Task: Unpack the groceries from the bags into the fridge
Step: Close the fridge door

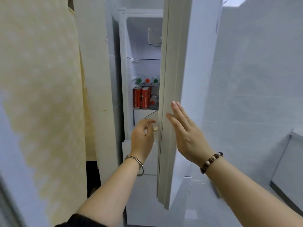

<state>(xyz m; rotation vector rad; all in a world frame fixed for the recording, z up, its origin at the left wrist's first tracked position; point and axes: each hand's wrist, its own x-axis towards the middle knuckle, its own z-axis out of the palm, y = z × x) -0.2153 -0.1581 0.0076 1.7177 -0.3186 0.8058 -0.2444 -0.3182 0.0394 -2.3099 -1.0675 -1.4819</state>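
- The fridge (124, 82) stands straight ahead of both hands, and its lit inside shows through a narrow gap above the left fingers (150, 122).
- The door (188, 63) is partly open. Its inner edge runs upright between the two hands, under the right fingers (177, 110).
- A pale yellow cloth (41, 79) hangs well to the left of the left fingers.
- The right hand (185, 128) lies flat against the door edge, with its fingers straight and close together.
- The left hand (142, 136) reaches into the gap. Its fingers are loosely curled and slightly apart, and they grip nothing that shows.
- A clear drawer (139, 117) sits just beyond the left fingertips.
- Red cans (141, 98) stand upright on a shelf above the left fingers, just over the drawer.
- Bottles (147, 80) with green and red caps stand one shelf higher.
- A bead bracelet (211, 162) circles the right wrist.
- A metal bangle (134, 160) circles the left wrist.
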